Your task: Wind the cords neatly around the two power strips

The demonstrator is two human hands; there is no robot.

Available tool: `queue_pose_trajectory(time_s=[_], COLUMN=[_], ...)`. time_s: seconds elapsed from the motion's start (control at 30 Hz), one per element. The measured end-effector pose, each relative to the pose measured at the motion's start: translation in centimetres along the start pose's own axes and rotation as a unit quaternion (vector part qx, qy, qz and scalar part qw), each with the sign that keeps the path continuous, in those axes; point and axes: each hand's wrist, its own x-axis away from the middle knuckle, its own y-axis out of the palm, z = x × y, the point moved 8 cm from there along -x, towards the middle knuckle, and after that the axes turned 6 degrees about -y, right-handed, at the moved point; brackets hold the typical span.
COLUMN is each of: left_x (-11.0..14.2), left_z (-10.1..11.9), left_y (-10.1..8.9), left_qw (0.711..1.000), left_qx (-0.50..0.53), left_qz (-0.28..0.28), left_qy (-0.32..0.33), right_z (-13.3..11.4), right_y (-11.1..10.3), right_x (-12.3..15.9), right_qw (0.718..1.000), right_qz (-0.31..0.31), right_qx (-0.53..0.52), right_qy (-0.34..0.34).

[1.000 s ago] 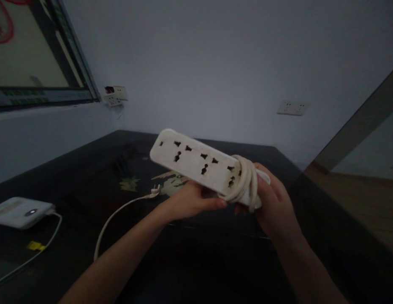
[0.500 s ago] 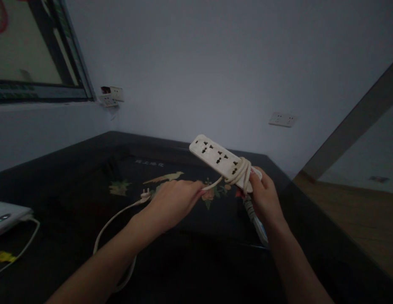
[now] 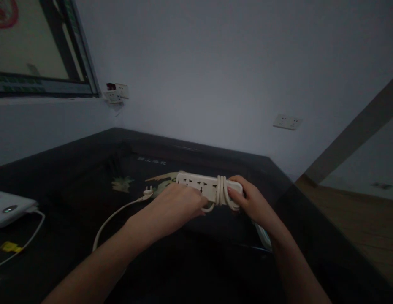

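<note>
A white power strip [image 3: 209,191] is held low over the dark table, nearly level, its sockets facing me. Several turns of its cord [image 3: 220,191] wrap around the right part of the strip. My right hand [image 3: 247,195] grips the strip's right end, thumb in front. In front of the strip's left part is my left hand [image 3: 180,202], fingers closed on the cord where it leaves the wraps; its fingertips are partly hidden. The loose cord runs left behind my left forearm to a plug [image 3: 147,192] on the table.
At left on the black table [image 3: 196,261] stands a white device [image 3: 12,209] with a thin cable and a yellow tag [image 3: 11,247]. A partly hidden pale-blue object [image 3: 263,236] lies by my right wrist. Wall sockets [image 3: 287,121] are behind; a window [image 3: 31,46] is at upper left.
The power strip has come down and turned from a slant to nearly level. My left hand has drawn in closer beneath and in front of it, still with the cord.
</note>
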Motion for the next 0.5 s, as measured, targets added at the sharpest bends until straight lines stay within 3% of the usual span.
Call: queue_pose_trajectory(time_s=[0.1, 0.27, 0.5], left_x=[0.2, 0.1, -0.8], left_z=[0.0, 0.0, -0.3], left_y=[-0.7, -1.5, -0.2], left_qw=[0.998, 0.979, 0.953], left_qx=[0.033, 0.156, 0.27], left_qz=[0.015, 0.047, 0.012], left_qy=[0.046, 0.125, 0.134], right_z=[-1.1, -2.7, -3.9], right_y=[0.6, 0.8, 2.1], right_x=[0.7, 1.9, 3.1], right_qw=[0.995, 0.983, 0.962], right_qz=[-0.092, -0.175, -0.266], right_qx=[0.017, 0.027, 0.013], right_qy=[-0.021, -0.052, -0.059])
